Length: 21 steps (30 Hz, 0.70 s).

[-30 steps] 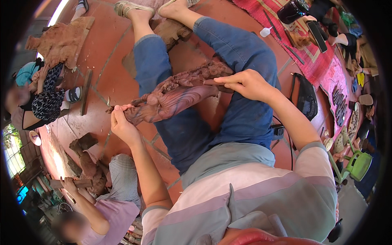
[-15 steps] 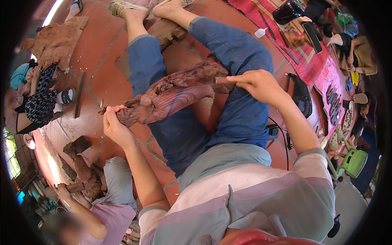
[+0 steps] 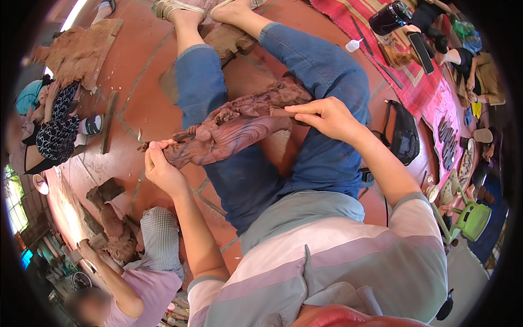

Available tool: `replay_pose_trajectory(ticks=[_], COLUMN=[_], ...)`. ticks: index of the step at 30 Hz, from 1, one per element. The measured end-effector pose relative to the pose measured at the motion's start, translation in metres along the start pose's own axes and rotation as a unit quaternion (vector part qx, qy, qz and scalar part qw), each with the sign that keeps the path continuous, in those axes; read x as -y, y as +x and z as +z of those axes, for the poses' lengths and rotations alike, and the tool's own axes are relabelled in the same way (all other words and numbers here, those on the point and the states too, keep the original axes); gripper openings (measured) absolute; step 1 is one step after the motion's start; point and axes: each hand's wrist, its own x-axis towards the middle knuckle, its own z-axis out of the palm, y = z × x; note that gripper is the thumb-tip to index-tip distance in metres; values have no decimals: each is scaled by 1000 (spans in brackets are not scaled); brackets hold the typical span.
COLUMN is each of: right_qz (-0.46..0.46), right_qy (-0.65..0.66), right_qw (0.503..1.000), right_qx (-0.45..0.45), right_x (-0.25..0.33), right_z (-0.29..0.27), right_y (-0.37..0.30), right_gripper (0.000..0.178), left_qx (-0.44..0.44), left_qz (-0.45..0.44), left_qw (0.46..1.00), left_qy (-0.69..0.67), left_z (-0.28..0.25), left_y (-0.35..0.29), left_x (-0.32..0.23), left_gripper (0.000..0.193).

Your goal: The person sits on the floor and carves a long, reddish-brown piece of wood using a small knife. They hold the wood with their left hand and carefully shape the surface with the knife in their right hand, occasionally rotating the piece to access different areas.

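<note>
A reddish-brown carved wooden figure (image 3: 231, 139) with dark streaks and fine grooved folds lies across my thighs, slanting up to the right. At its left end, the fingers and thumb of my left hand (image 3: 162, 167) are closed on the carving. My right hand (image 3: 326, 117) pinches a small flat brown piece (image 3: 280, 112) that looks like folded sandpaper. That piece is at the smooth side near the carving's right end; whether it touches the wood I cannot tell. My blue trouser legs (image 3: 327, 76) are spread under the figure.
A wooden block (image 3: 226, 44) lies by my feet on the tiled floor. To the right are a black bag (image 3: 402, 136), a white bottle (image 3: 353, 45), a red mat (image 3: 348, 12) and a green chair (image 3: 473, 219). A co-worker (image 3: 141, 297) sits at lower left, another person (image 3: 54, 128) at left.
My right hand has moved left along the carving with the brown piece. My left hand keeps its hold at the left end. The whole view has shifted slightly.
</note>
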Motion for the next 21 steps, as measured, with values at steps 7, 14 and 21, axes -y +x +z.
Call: replay_pose_trajectory(ticks=[7, 14, 21], right_qz=[-67, -53, -94], right_qy=[-73, -116, -104], right_qw=[994, 992, 989], right_qx=[-45, -15, -43], right_x=[24, 4, 9], right_z=[27, 6, 13], right_y=[17, 3, 7], right_gripper=[24, 25, 25], left_qx=[6, -1, 4], left_qz=[2, 16, 24], left_qw=[1000, 1000, 999], left_qy=[16, 17, 42], left_z=[-1, 1, -1], left_y=[3, 1, 1], left_x=[1, 0, -1], left_gripper=[29, 30, 30])
